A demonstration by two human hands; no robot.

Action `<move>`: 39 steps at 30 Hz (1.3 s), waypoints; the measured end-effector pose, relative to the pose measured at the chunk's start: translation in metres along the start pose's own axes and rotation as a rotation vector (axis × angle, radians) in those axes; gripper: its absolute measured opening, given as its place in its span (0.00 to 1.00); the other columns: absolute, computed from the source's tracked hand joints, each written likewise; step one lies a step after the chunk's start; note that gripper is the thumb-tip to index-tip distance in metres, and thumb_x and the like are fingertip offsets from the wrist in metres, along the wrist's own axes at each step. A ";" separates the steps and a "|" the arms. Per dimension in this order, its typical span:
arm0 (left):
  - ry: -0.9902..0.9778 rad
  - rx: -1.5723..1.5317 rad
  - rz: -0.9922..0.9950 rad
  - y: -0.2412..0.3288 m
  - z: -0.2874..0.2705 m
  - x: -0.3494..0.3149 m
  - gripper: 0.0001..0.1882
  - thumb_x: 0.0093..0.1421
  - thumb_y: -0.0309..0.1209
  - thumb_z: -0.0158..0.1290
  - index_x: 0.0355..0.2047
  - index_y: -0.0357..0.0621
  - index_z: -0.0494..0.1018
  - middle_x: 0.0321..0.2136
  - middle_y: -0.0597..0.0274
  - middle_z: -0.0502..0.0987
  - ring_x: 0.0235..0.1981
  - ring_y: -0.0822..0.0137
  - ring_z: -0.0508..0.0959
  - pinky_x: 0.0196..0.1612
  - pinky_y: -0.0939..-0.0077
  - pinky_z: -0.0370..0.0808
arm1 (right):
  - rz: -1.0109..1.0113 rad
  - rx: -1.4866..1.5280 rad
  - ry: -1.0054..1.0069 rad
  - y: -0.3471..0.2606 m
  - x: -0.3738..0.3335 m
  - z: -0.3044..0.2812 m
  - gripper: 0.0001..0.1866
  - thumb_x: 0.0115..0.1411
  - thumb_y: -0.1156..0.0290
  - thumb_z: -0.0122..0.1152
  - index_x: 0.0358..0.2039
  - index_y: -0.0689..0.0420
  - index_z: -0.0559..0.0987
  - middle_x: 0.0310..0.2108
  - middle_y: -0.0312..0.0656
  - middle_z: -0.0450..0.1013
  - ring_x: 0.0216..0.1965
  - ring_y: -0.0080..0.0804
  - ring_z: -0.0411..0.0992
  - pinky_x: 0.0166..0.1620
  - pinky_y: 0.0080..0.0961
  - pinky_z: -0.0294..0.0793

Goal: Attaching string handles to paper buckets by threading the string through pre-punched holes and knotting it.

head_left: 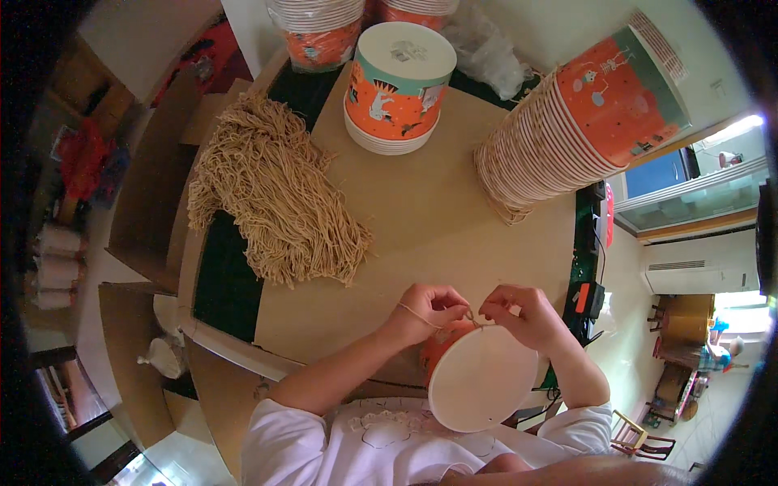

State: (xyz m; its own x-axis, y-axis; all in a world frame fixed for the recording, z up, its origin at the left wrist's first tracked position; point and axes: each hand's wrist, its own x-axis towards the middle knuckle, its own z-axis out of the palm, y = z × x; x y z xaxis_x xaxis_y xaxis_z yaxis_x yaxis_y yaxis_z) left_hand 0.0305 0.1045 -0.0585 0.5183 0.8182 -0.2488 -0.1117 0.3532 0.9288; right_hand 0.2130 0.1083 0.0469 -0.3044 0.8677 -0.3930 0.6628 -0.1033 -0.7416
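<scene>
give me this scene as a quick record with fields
left hand: pinching tan string, a strand running across the hand
right hand: fingertips at the same string; grip too small to tell
bucket: below the hands, round white end facing the camera
string pile: tan, heaped on the table's left side
short stack: orange buckets, upside down, at the back
tall stack: orange buckets, leaning outward, on the right
surface: cardboard sheet over green tabletop

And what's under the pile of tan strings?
The tan strings lie partly on brown cardboard, partly over the dark green surface at its left. Anything else beneath the pile is covered and can't be seen.
</scene>
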 end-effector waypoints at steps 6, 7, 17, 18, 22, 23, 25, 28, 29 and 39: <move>-0.013 -0.103 -0.045 -0.007 -0.002 0.003 0.07 0.56 0.28 0.54 0.31 0.37 0.74 0.26 0.65 0.77 0.28 0.78 0.75 0.34 0.84 0.73 | 0.059 -0.027 -0.144 0.003 0.007 -0.005 0.07 0.55 0.73 0.54 0.31 0.61 0.78 0.26 0.40 0.75 0.28 0.25 0.72 0.33 0.20 0.70; -0.022 -0.128 -0.034 -0.007 -0.001 0.003 0.06 0.56 0.28 0.53 0.31 0.37 0.74 0.26 0.65 0.77 0.27 0.79 0.75 0.33 0.84 0.73 | 0.062 -0.010 -0.174 0.003 0.008 -0.005 0.07 0.56 0.72 0.54 0.31 0.61 0.78 0.26 0.39 0.75 0.28 0.25 0.72 0.33 0.20 0.70; -0.064 -0.271 -0.140 0.002 -0.010 -0.003 0.05 0.58 0.26 0.49 0.34 0.38 0.70 0.24 0.61 0.77 0.23 0.76 0.74 0.26 0.82 0.72 | 0.137 0.036 -0.232 -0.001 0.014 -0.007 0.07 0.56 0.70 0.55 0.31 0.59 0.78 0.26 0.36 0.75 0.29 0.21 0.71 0.34 0.19 0.70; -0.063 -0.270 -0.140 0.002 -0.010 -0.004 0.05 0.58 0.26 0.49 0.34 0.38 0.70 0.24 0.61 0.77 0.23 0.76 0.74 0.26 0.82 0.72 | 0.130 0.037 -0.264 -0.004 0.014 -0.008 0.07 0.55 0.71 0.56 0.31 0.59 0.78 0.25 0.36 0.74 0.28 0.21 0.71 0.34 0.18 0.70; -0.093 -0.346 -0.152 0.008 -0.012 -0.007 0.09 0.57 0.28 0.51 0.37 0.39 0.69 0.27 0.62 0.76 0.25 0.76 0.75 0.27 0.83 0.72 | 0.133 0.074 -0.363 -0.004 0.017 -0.006 0.05 0.54 0.72 0.58 0.30 0.59 0.78 0.25 0.35 0.74 0.28 0.20 0.71 0.33 0.17 0.69; -0.118 -0.353 -0.170 0.012 -0.012 -0.008 0.10 0.56 0.29 0.52 0.38 0.39 0.69 0.29 0.62 0.76 0.27 0.76 0.75 0.28 0.83 0.73 | 0.134 0.073 -0.362 -0.003 0.018 -0.006 0.05 0.54 0.72 0.58 0.30 0.59 0.78 0.25 0.35 0.74 0.28 0.20 0.71 0.33 0.17 0.69; -0.146 -0.310 -0.141 0.017 -0.010 -0.008 0.11 0.55 0.29 0.53 0.39 0.40 0.69 0.29 0.63 0.76 0.28 0.76 0.75 0.29 0.82 0.73 | 0.110 0.104 -0.363 -0.001 0.018 -0.006 0.06 0.54 0.71 0.59 0.29 0.60 0.77 0.25 0.35 0.74 0.28 0.19 0.71 0.33 0.17 0.69; -0.207 -0.275 -0.097 0.014 -0.008 -0.007 0.12 0.54 0.28 0.55 0.39 0.40 0.69 0.30 0.65 0.76 0.30 0.77 0.75 0.30 0.83 0.73 | 0.136 0.092 -0.328 0.000 0.017 -0.005 0.07 0.54 0.70 0.59 0.29 0.61 0.77 0.24 0.35 0.74 0.28 0.19 0.71 0.33 0.17 0.69; -0.243 -0.283 -0.082 0.010 -0.008 -0.006 0.12 0.53 0.27 0.56 0.38 0.40 0.70 0.30 0.65 0.76 0.31 0.77 0.74 0.31 0.83 0.73 | 0.136 0.091 -0.328 0.001 0.017 -0.004 0.07 0.54 0.70 0.59 0.29 0.61 0.77 0.24 0.35 0.74 0.28 0.19 0.71 0.33 0.17 0.69; -0.183 -0.307 -0.066 -0.004 -0.006 -0.005 0.05 0.54 0.24 0.54 0.31 0.40 0.71 0.26 0.66 0.75 0.23 0.79 0.74 0.25 0.85 0.72 | 0.086 -0.010 -0.391 -0.009 0.021 -0.004 0.07 0.52 0.70 0.61 0.28 0.60 0.78 0.23 0.35 0.74 0.27 0.19 0.71 0.33 0.18 0.69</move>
State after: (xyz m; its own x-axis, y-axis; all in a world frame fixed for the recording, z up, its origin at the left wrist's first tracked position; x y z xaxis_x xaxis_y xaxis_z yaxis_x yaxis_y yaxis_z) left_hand 0.0232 0.1020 -0.0628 0.6731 0.7041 -0.2262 -0.3081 0.5451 0.7797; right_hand 0.2031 0.1295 0.0469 -0.4840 0.6053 -0.6319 0.7031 -0.1609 -0.6926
